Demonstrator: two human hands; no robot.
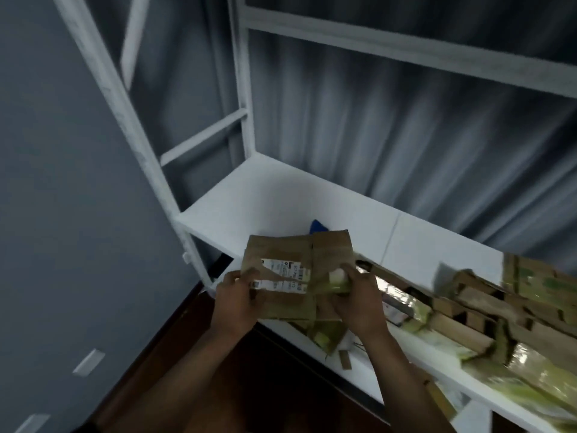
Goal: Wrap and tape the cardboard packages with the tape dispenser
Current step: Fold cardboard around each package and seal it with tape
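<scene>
We hold a labelled cardboard package (290,270) above the white shelf's (281,195) front edge. Our left hand (237,295) grips its left side, fingers curled; our right hand (356,295) pinches its taped right edge. More packages (468,304) lie well to the right.

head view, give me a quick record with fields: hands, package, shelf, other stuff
left hand: left hand grips the left edge of the cardboard package
right hand: right hand holds the package's right side, on a strip of yellowish tape
package: held above the front edge of the white shelf, white labels facing the camera
other: pile of taped cardboard packages on the shelf to the right; blue object behind the held package
</scene>
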